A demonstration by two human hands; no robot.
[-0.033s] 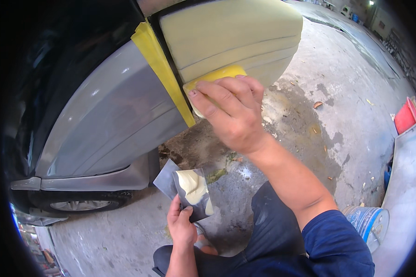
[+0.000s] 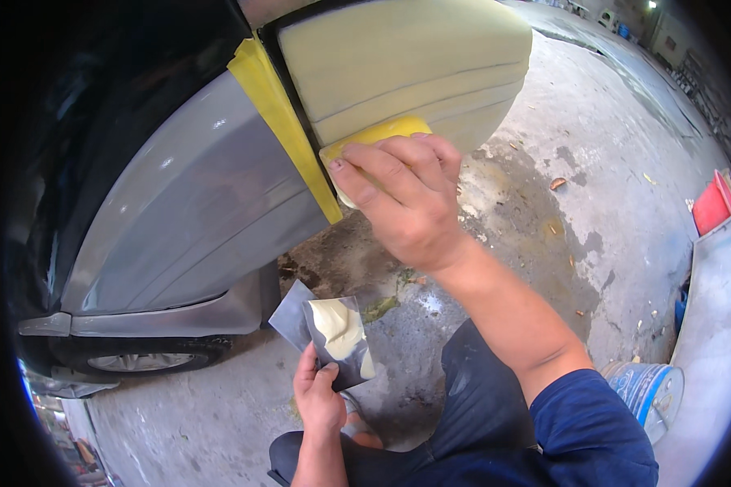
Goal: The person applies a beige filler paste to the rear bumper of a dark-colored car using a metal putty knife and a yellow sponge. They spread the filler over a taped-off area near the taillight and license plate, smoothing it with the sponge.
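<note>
My right hand [image 2: 406, 187] grips a yellow spreader [image 2: 386, 131] and presses it against the lower edge of a car panel [image 2: 382, 57] coated in pale yellow filler. Its fingers lie across the spreader and cover much of it. Lower down, my left hand [image 2: 321, 398] pinches two thin grey plates [image 2: 291, 315] that overlap at an angle. A thick smear of cream-coloured filler putty [image 2: 335, 326] lies on the front plate. Yellow masking tape [image 2: 280, 122] runs down the edge of the grey panel [image 2: 195, 203], just left of the coated one.
A car wheel [image 2: 146, 357] sits under the grey panel's sill. At the right stand a blue-rimmed drum [image 2: 654, 398] and a red object [image 2: 713, 203] by a pale surface. The concrete floor [image 2: 544, 268] has wet patches and scattered debris. My knee [image 2: 487, 381] is bent below my right forearm.
</note>
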